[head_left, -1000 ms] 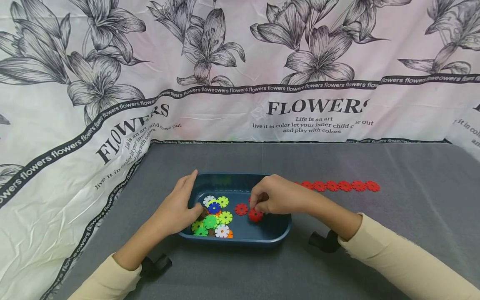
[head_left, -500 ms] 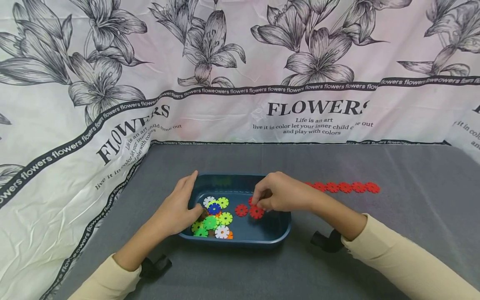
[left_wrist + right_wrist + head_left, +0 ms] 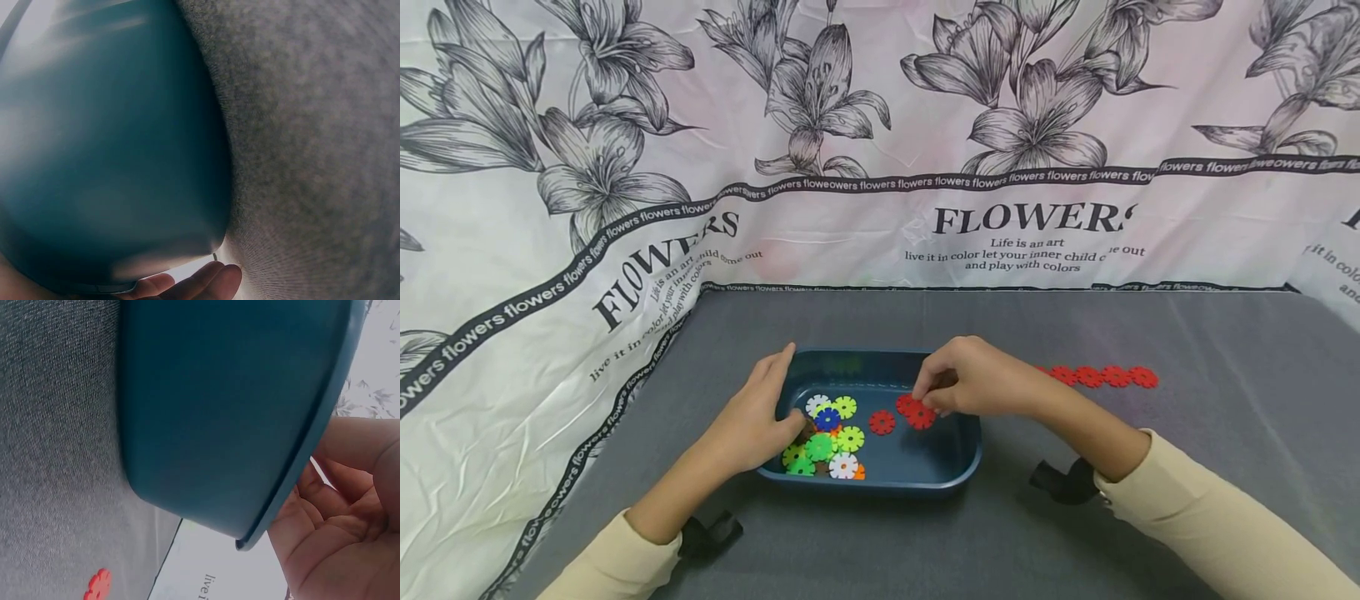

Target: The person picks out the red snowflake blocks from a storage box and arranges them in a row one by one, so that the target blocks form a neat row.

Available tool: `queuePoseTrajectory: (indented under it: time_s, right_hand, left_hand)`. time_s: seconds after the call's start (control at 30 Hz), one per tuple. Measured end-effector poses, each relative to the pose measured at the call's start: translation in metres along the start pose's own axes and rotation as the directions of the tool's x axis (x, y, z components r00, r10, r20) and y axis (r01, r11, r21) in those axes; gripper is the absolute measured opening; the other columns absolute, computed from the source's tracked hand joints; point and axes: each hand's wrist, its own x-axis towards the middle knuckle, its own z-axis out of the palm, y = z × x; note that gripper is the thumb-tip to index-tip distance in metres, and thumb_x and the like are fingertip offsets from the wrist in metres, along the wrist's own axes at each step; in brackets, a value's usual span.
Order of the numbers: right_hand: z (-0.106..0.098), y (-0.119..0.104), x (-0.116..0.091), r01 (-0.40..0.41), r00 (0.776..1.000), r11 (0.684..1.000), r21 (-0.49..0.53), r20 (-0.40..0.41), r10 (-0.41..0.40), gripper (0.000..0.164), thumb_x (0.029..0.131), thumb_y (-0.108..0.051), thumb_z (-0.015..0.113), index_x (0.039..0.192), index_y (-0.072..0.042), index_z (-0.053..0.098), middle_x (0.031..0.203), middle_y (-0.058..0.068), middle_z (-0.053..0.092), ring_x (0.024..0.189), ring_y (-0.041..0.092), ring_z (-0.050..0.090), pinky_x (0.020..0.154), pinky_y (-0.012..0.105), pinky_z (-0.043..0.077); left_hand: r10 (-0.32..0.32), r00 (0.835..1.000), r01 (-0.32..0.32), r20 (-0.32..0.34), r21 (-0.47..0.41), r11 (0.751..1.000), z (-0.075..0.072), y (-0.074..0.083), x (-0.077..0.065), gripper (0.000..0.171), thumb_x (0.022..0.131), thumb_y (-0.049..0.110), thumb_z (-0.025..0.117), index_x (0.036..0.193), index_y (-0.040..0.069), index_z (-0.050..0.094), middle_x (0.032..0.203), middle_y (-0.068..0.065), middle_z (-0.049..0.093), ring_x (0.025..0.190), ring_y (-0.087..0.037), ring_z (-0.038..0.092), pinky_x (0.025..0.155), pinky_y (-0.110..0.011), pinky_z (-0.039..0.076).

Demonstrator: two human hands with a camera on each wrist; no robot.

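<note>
My left hand [image 3: 751,423] grips the left end of a dark blue tray [image 3: 925,486], thumb inside, fingers along the outer wall. Over the tray's right side, my right hand [image 3: 973,379] pinches a red notched plastic disc [image 3: 921,417] between thumb and fingers. Another red disc [image 3: 905,403] shows partly behind it, and a loose red disc [image 3: 882,422] lies to the left. White, yellow, blue, green, orange and brown discs, among them a green disc [image 3: 819,447], are heaped near my left thumb. In the right wrist view the tray wall [image 3: 219,412] hides the fingertips.
A straight row of red discs [image 3: 1090,377] lies on the grey cloth [image 3: 1187,467] right of the tray, partly behind my right forearm. A white flower-printed curtain [image 3: 850,233] hangs along the back and left.
My right hand has lifted slightly and shifted right with the pinched red disc, uncovering more of the red disc behind. Its forearm covers more of the red row. The left hand stays put.
</note>
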Motion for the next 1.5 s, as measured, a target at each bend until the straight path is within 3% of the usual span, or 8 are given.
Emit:
queuePoseTrajectory:
  time_s: [0.57,0.83,1.13,1.5]
  right_hand:
    - [-0.016,0.005,-0.011,-0.008,1.0,0.999,0.033,-0.025,0.009,0.012,0.089,0.001,0.072,0.093,-0.009,0.077,0.081,-0.002,0.071,0.072,0.016,0.067,0.067,0.031,0.057]
    - [-0.024,0.009,-0.018,0.016,0.999,0.996,0.089,-0.046,-0.012,0.01,0.089,0.002,0.071,0.094,-0.005,0.077,0.083,0.002,0.072,0.072,0.02,0.068,0.072,0.042,0.058]
    - [-0.03,0.017,-0.029,0.007,0.996,0.996,0.088,-0.087,0.001,0.01,0.09,-0.002,0.071,0.096,-0.007,0.077,0.088,0.003,0.072,0.074,0.019,0.068,0.072,0.033,0.058]
    - [-0.037,0.027,-0.043,-0.054,0.992,0.98,0.193,-0.102,0.075,0.011,0.091,-0.003,0.07,0.099,-0.004,0.076,0.089,0.005,0.075,0.081,0.035,0.071,0.076,0.039,0.058]
  left_hand:
    - [0.026,1.0,-0.026,0.013,-0.023,0.999,0.0,-0.002,-0.001,0.085,0.092,0.013,0.059,0.161,0.006,0.01,0.16,-0.022,0.019,0.14,-0.045,0.034,0.102,-0.066,0.036]
    - [0.021,1.0,-0.02,0.012,-0.02,1.0,0.001,-0.002,0.0,0.086,0.092,0.013,0.06,0.161,0.006,0.01,0.16,-0.022,0.019,0.14,-0.044,0.034,0.103,-0.066,0.035]
    - [0.015,1.0,-0.015,0.01,-0.023,1.0,0.001,-0.002,0.0,0.086,0.092,0.013,0.06,0.161,0.006,0.01,0.16,-0.022,0.019,0.14,-0.044,0.033,0.103,-0.066,0.035]
    - [0.017,1.0,-0.017,0.004,-0.021,1.0,0.001,-0.002,0.0,0.085,0.092,0.013,0.06,0.161,0.006,0.011,0.16,-0.022,0.019,0.14,-0.044,0.033,0.103,-0.067,0.034]
